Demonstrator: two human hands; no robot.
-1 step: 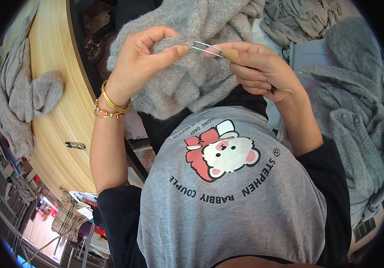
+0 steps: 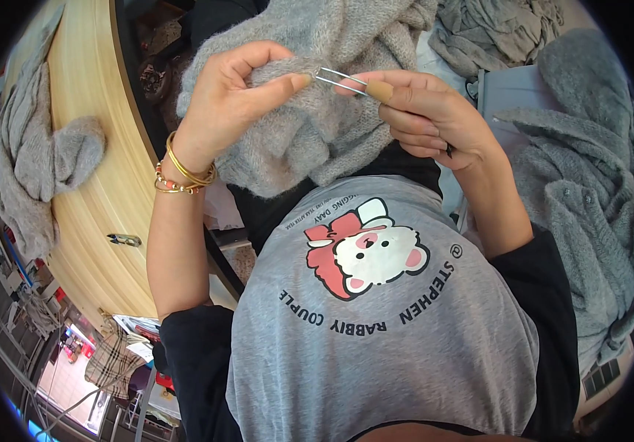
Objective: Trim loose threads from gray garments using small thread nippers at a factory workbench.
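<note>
A fuzzy grey knit garment point(image 2: 272, 151) lies bunched in front of me at the top middle. My left hand point(image 2: 232, 103) is closed on it, pinching a fold between thumb and fingers. Coming from the right, my right hand point(image 2: 435, 114) grips a pair of metal tweezers point(image 2: 342, 79). Their two thin prongs are apart and point left, with the tips at the pinched fold beside my left thumb. A tan cover sits on one of my right hand's digits. A small dark end of something shows below the right palm; I cannot make out what it is.
To the left stands a pale wooden table point(image 2: 103, 199) with another grey knit piece point(image 2: 33, 162) and a small dark metal tool point(image 2: 124, 240) on it. Grey knits point(image 2: 589, 199) are heaped at the right, with more point(image 2: 494, 37) at the far right.
</note>
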